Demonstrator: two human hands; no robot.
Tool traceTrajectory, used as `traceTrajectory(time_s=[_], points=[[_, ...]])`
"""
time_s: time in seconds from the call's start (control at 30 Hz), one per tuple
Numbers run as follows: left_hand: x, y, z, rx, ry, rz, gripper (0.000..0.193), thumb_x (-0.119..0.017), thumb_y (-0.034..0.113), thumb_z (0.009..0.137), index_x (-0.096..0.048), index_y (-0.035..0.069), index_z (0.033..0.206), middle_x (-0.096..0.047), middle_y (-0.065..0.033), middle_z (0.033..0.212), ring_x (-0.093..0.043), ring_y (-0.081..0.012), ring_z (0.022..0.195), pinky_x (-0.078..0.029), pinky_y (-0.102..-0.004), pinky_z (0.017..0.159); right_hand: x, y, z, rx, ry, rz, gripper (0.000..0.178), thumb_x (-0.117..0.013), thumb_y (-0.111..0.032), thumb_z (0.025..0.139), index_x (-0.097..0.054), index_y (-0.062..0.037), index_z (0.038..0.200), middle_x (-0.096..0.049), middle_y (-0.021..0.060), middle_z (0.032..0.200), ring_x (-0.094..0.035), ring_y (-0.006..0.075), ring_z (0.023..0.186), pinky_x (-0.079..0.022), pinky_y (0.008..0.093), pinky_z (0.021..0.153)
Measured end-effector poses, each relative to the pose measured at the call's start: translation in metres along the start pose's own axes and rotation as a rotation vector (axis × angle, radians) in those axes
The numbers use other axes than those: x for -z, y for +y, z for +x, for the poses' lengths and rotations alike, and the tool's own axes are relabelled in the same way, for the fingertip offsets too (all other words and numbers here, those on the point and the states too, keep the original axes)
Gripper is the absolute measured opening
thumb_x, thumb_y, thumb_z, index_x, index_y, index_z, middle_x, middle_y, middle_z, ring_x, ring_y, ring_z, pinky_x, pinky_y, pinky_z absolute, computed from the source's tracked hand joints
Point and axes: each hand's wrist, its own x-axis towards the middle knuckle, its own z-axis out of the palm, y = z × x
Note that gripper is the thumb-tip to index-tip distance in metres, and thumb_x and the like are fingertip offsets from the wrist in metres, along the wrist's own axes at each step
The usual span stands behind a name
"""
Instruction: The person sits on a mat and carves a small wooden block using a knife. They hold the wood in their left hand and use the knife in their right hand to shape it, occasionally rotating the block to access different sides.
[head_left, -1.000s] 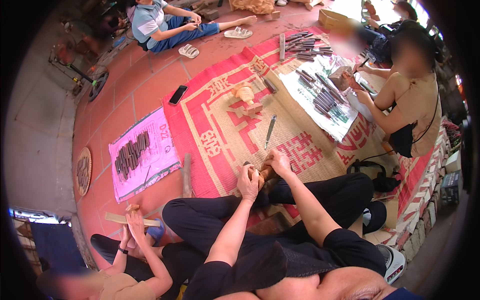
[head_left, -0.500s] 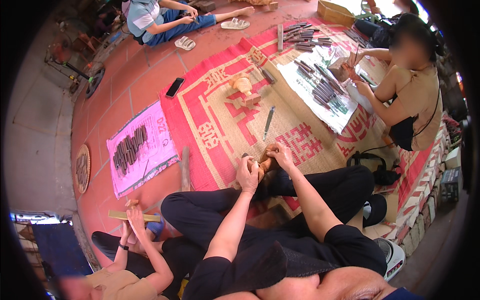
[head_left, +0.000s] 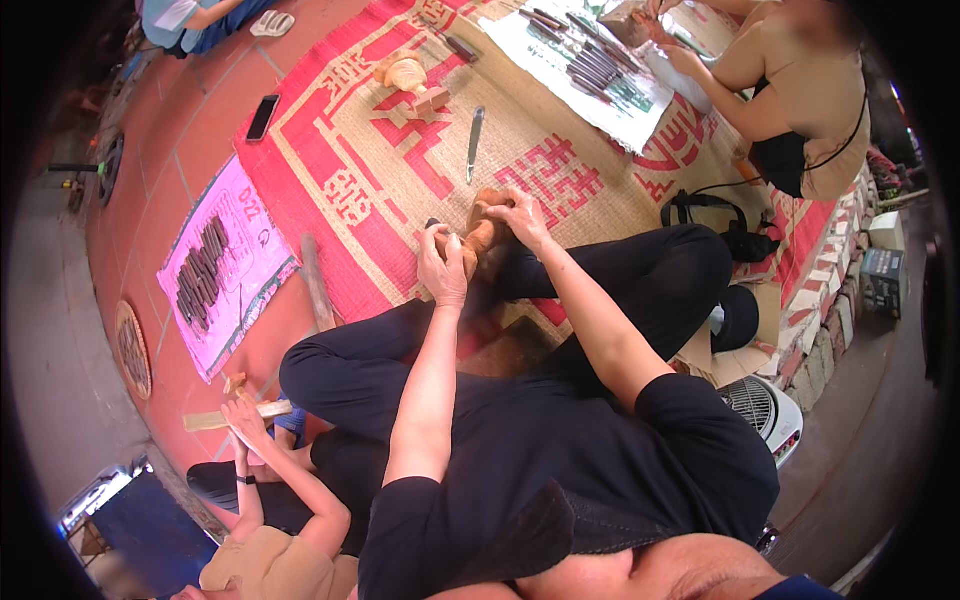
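Note:
Above my crossed legs, both hands hold a reddish-brown carved wooden piece [head_left: 484, 238]. My left hand [head_left: 440, 274] is closed on its near left end, and a small dark rounded thing shows at its fingertips, too small to name. Around the far right end curl the fingers of my right hand [head_left: 521, 218]. Just beyond the hands, a slim grey chisel-like tool [head_left: 475, 145] lies on the patterned straw mat [head_left: 350, 215]. Farther off rests a pale carved wooden figure [head_left: 402, 74] with a reddish block [head_left: 431, 102] beside it.
Dark-handled carving tools lie on a white sheet [head_left: 640, 120], with a co-worker [head_left: 810, 110] behind it. More tools lie on a pink sack [head_left: 235, 290]. A phone [head_left: 263, 118] lies at the mat's edge. Another person's hands [head_left: 243, 415] hold wood at lower left. A fan [head_left: 765, 410] stands right.
The whole view has shifted, so the mat and hands sit higher and farther left. Both my hands keep their hold on the wooden piece.

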Motion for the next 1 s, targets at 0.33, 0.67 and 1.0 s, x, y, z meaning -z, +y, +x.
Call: traceTrajectory(time_s=[0.33,0.67,1.0], points=[[0.002,-0.003,0.0,-0.002,0.012,-0.041,0.026,-0.051,0.024,0.088,-0.057,0.004,0.104,-0.062,-0.0129,0.091,-0.062,-0.0251,0.083,-0.047,-0.0369,0.076,-0.004,-0.014,-0.008,0.008,0.041,0.025,0.028,-0.077,-0.026,0.069,-0.065,-0.0039,0.081,-0.063,0.0088,0.072,-0.061,0.0183,0.07,-0.047,0.0322,0.064],[0.004,0.004,0.0,0.013,0.016,-0.093,0.024,-0.054,0.022,0.085,-0.058,0.004,0.101,-0.062,-0.0131,0.09,-0.061,-0.0298,0.085,-0.046,-0.0384,0.078,-0.005,-0.011,-0.013,-0.031,0.057,0.185,0.026,-0.075,-0.025,0.072,-0.064,-0.0041,0.081,-0.063,0.0054,0.074,-0.058,0.0135,0.071,-0.046,0.0301,0.066],[0.003,-0.003,-0.003,0.025,0.011,-0.088,0.024,-0.055,0.021,0.085,-0.058,0.005,0.102,-0.062,-0.0136,0.092,-0.061,-0.0296,0.086,-0.047,-0.0383,0.078,-0.002,-0.005,-0.018,-0.088,0.112,0.228,0.023,-0.076,-0.021,0.069,-0.062,-0.0047,0.079,-0.059,0.0055,0.07,-0.055,0.0133,0.067,-0.045,0.0296,0.061]])
